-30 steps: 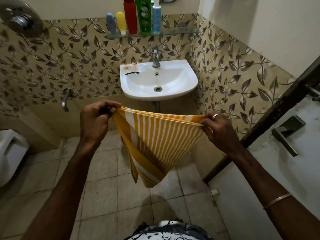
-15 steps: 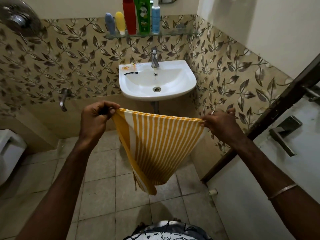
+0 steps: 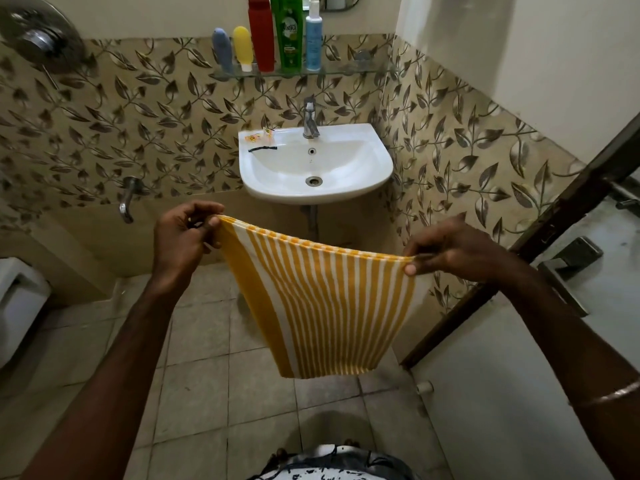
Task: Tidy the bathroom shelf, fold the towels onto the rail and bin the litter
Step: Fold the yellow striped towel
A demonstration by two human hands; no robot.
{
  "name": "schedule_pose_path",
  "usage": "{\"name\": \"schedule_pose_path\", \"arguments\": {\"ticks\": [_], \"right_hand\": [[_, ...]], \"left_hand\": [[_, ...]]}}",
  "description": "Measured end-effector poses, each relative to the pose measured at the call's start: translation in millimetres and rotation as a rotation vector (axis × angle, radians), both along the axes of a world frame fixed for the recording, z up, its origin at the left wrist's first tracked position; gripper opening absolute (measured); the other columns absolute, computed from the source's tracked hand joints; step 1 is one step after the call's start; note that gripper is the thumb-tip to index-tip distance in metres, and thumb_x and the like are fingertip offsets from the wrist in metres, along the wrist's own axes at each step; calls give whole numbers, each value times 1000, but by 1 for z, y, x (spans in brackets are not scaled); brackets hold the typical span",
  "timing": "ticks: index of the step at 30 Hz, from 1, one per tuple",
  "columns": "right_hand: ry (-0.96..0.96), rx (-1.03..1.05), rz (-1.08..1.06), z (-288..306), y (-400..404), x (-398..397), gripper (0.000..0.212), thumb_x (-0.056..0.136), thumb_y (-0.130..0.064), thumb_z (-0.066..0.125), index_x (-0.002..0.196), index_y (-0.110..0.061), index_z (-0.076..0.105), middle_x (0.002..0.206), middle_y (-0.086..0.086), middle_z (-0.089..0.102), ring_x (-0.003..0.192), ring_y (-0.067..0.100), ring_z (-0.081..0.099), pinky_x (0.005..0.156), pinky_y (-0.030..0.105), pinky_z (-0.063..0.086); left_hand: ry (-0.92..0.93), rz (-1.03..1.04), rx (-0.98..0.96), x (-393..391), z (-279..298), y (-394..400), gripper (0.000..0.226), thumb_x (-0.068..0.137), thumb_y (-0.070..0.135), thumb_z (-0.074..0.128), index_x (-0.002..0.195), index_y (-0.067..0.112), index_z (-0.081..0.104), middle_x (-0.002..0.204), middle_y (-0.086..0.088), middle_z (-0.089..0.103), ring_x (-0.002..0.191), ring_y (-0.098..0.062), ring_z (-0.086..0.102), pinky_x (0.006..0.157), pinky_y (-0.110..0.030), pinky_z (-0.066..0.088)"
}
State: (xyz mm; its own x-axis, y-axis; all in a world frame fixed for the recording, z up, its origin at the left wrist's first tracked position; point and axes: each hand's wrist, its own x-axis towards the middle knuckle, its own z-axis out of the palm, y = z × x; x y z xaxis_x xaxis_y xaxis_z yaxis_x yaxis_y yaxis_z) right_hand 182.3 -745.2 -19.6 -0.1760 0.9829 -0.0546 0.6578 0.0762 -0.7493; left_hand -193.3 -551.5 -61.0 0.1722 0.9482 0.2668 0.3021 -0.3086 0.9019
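Observation:
I hold a yellow-and-white striped towel stretched out in front of me above the floor. My left hand pinches its top left corner and my right hand pinches its top right corner. The towel hangs flat as a neat rectangle. On the glass shelf above the sink stand a grey tube, a yellow tube, a red bottle, a green bottle and a blue-white bottle. Small orange wrappers and a black hair tie lie on the sink rim. No towel rail is in view.
A tap stands at the back of the sink. A wall tap sticks out at the left, and a shower valve sits at the top left. A toilet is at the far left. An open door with a handle is at the right.
My hands have spread apart and the towel, bunched and hanging to a point earlier, now hangs flat and square. The view has tilted up a little.

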Motion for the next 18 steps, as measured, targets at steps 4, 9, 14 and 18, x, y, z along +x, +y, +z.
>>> {"name": "schedule_pose_path", "arguments": {"ticks": [4, 9, 14, 18], "right_hand": [[-286, 359, -266, -4, 6, -1, 15, 85, -13, 76, 92, -24, 71, 87, -11, 70, 79, 5, 69, 72, 19, 54], [-275, 216, -88, -3, 7, 3, 21, 77, -10, 83, 86, -26, 74, 82, -12, 70, 79, 1, 65, 68, 25, 54], [-504, 24, 226, 6, 9, -7, 82, 88, -17, 72, 143, -61, 29, 102, -21, 57, 83, 2, 60, 71, 23, 52], [-890, -118, 492, 6, 12, -29, 110, 92, -29, 65, 135, -69, -28, 103, -9, 58, 78, 5, 56, 63, 20, 48]], "left_hand": [[11, -28, 13, 5, 4, 0, 31, 92, 3, 64, 98, 33, 68, 88, 3, 70, 54, -3, 61, 44, -16, 48], [11, 28, -15, 14, 3, 2, 28, 92, 3, 65, 96, 31, 69, 86, 2, 70, 53, -2, 57, 44, -15, 47], [36, 22, -3, 19, 5, 5, 25, 92, 3, 65, 99, 27, 68, 91, 5, 70, 60, -7, 59, 46, -14, 48], [64, -15, 22, 27, 8, 0, 25, 92, 2, 64, 100, 26, 68, 92, 10, 68, 68, -5, 61, 48, -12, 48]]}}
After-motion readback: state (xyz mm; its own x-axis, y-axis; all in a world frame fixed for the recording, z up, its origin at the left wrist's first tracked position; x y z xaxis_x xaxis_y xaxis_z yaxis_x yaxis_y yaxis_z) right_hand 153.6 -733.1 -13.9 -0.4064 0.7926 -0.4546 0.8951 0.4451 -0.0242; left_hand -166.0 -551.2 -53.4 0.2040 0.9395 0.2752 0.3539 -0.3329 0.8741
